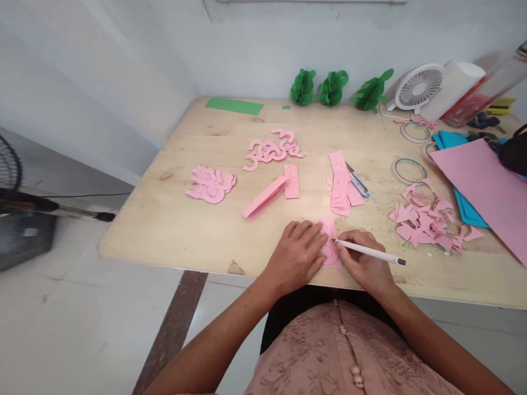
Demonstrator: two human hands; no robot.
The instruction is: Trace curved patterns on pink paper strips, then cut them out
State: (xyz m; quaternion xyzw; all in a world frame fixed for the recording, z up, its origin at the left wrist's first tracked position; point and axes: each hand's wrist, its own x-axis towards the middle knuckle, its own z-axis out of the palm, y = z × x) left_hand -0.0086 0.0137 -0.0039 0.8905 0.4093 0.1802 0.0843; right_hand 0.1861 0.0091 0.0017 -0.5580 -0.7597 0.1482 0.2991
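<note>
Where a pink strip (330,251) runs bottom-to-top, lower centre, the left hand (294,257) presses flat and the right hand (367,267) grips a left-pointing pen (373,252).

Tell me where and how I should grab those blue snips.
I'd grip the blue snips by the handle end, coming from the near right: they lie slanted, with that end toward you and the dark blades pointing away, near the pink strips. Your right hand is closest, but it holds the white pen, so free it first.
</note>
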